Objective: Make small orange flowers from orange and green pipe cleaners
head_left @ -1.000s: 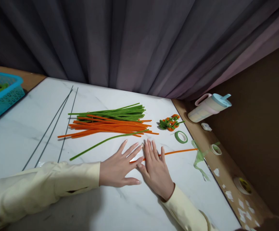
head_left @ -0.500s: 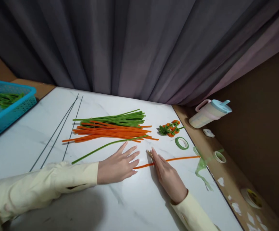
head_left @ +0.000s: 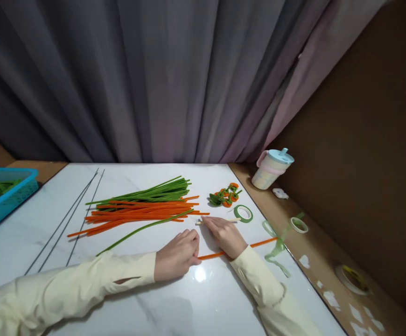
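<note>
Left grip (head_left: 178,254) pinches orange pipe cleaner (head_left: 259,243).

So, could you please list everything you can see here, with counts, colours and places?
Table: one, white marble-look, fills the foreground.
Orange pipe cleaners: a bundle, table centre.
Green pipe cleaners: a bundle, just behind the orange ones.
Loose green pipe cleaner: one, in front of the bundles.
Single orange pipe cleaner: one, lying under both hands.
Wires: three, dark, thin, left of the bundles.
Stick: one, pale, at the right fingertips.
Tape roll: one, green, right of the stick.
Twisted pieces: small orange-and-green cluster, behind the tape roll.
Basket: one, blue, far left.
Cup: one, pale with blue lid, right ledge.
Curtain: grey, behind the table.
Left hand: curled on the single orange pipe cleaner.
Right hand: fingers on the stick.
</note>
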`<move>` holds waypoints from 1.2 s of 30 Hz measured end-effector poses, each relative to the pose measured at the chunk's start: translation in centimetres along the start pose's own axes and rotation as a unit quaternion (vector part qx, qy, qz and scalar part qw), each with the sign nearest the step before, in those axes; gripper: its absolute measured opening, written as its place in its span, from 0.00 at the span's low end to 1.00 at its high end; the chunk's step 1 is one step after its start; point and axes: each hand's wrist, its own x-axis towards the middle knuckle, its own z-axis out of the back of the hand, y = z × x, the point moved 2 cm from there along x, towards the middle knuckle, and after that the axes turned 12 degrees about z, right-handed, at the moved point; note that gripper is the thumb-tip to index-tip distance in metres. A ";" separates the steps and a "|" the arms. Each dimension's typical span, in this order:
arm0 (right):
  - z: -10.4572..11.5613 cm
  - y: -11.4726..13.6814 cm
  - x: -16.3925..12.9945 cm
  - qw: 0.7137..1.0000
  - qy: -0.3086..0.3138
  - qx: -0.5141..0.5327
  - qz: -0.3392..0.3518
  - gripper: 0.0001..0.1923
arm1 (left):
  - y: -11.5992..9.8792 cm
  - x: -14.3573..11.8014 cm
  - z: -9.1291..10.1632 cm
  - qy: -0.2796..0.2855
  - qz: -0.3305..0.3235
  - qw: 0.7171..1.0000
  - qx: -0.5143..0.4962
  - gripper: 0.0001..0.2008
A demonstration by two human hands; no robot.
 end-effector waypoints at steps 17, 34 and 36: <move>4.4 2.9 1.0 0.952 -0.161 0.256 -0.039 0.11 | 0.5 1.2 5.2 0.275 0.101 0.816 -0.498 0.14; 3.3 4.1 1.1 0.985 -0.081 0.155 0.011 0.13 | 2.6 0.2 2.8 0.256 0.095 0.832 -0.483 0.18; 2.3 4.5 1.0 0.992 -0.042 0.113 0.034 0.12 | 3.5 0.1 1.8 0.237 0.098 0.847 -0.465 0.18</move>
